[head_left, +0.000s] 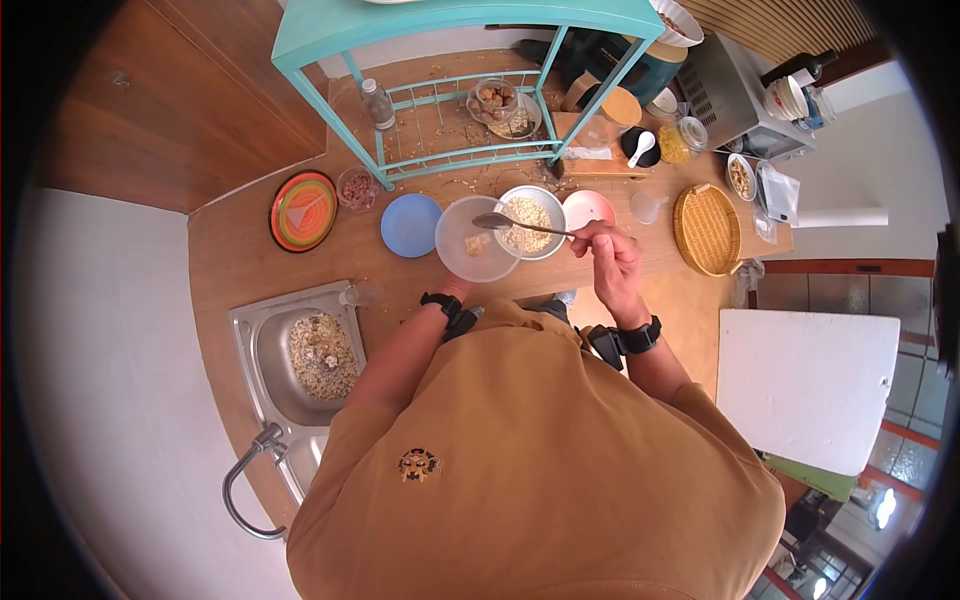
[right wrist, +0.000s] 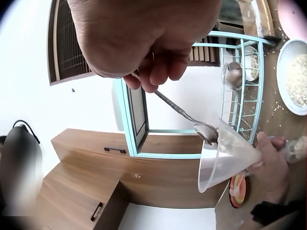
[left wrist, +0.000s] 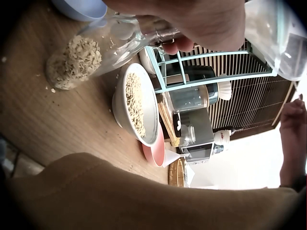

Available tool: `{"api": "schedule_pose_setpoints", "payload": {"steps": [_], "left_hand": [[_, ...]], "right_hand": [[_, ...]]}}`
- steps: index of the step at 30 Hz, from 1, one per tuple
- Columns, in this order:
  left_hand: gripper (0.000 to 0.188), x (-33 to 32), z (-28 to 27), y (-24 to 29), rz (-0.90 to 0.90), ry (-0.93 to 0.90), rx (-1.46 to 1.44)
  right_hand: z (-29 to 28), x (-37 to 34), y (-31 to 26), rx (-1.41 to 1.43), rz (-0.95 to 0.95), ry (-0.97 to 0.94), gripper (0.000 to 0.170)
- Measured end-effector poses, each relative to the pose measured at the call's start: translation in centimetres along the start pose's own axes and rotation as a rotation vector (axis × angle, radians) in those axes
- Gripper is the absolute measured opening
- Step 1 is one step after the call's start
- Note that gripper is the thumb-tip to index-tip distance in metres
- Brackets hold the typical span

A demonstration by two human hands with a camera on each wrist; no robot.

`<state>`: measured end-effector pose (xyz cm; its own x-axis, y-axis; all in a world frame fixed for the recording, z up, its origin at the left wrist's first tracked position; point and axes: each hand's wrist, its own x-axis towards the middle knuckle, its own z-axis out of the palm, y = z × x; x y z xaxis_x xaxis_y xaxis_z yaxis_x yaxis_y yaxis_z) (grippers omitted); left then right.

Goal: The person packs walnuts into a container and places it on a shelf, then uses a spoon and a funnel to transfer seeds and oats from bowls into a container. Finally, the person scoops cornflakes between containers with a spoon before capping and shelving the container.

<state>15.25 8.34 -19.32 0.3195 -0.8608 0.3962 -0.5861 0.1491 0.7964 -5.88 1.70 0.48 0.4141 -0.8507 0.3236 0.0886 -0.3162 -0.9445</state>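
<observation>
My left hand (head_left: 455,289) grips the neck of a clear glass bottle (left wrist: 112,52), which has flakes like rolled oats (left wrist: 79,55) in its lower end. Above that hand a translucent funnel (right wrist: 230,160) stands with its wide mouth up and its spout at the bottle's neck. A few flakes show inside the funnel. My right hand (head_left: 612,262) pinches the handle of a metal spoon (right wrist: 175,106), whose bowl hangs at the funnel's mouth. Beside the funnel sits a white bowl (left wrist: 123,108) of the same flakes.
A blue bowl (head_left: 410,226) and a pink bowl (head_left: 588,208) flank the work. Behind stands a turquoise rack (head_left: 470,38). To the right lies a wicker basket (head_left: 707,232); on the left are a striped plate (head_left: 303,211) and a steel sink (head_left: 262,372) holding pale bits.
</observation>
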Motion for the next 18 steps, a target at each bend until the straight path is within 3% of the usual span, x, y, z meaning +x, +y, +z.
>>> {"api": "schedule_pose_setpoints", "payload": {"steps": [1, 5, 7, 8, 10, 12, 14, 15, 18], "left_hand": [[0.019, 0.0, 0.1, -0.1, 0.021, 0.009, 0.001], [0.019, -0.2, 0.5, -0.4, 0.108, 0.044, 0.005], [0.019, 0.1, 0.4, -0.1, 0.15, 0.065, 0.008], [0.019, 0.1, 0.3, 0.0, 0.15, 0.066, 0.009], [0.017, 0.8, -1.0, 2.2, -0.248, -0.123, -0.107], [0.017, 1.3, -1.5, 3.1, -0.292, -0.152, -0.063], [0.017, 1.3, -1.4, 3.5, -0.334, -0.186, -0.024], [0.017, 1.4, -1.2, 3.6, -0.274, -0.115, -0.111], [0.018, 1.3, -1.0, 3.0, -0.204, -0.058, -0.172]], "right_hand": [[0.0, 0.1, -0.3, -0.092, -0.081, -0.07, 0.032], [-0.2, 0.0, 0.6, -0.012, -0.095, -0.016, 0.032], [-0.3, -0.1, 2.2, 0.38, 0.149, 0.317, 0.032], [-0.7, 0.0, 3.0, 0.381, 0.149, 0.316, 0.032], [-2.3, 0.4, 4.7, 0.566, 0.213, 0.511, 0.033], [-3.5, 0.2, 6.7, 0.59, 0.192, 0.547, 0.033], [-4.7, -0.7, 9.1, 0.298, 0.299, 0.614, 0.033], [-5.5, -1.3, 10.8, 0.176, 0.329, 0.599, 0.033], [-6.5, -3.4, 14.8, 0.001, 0.399, 0.528, 0.034]]}}
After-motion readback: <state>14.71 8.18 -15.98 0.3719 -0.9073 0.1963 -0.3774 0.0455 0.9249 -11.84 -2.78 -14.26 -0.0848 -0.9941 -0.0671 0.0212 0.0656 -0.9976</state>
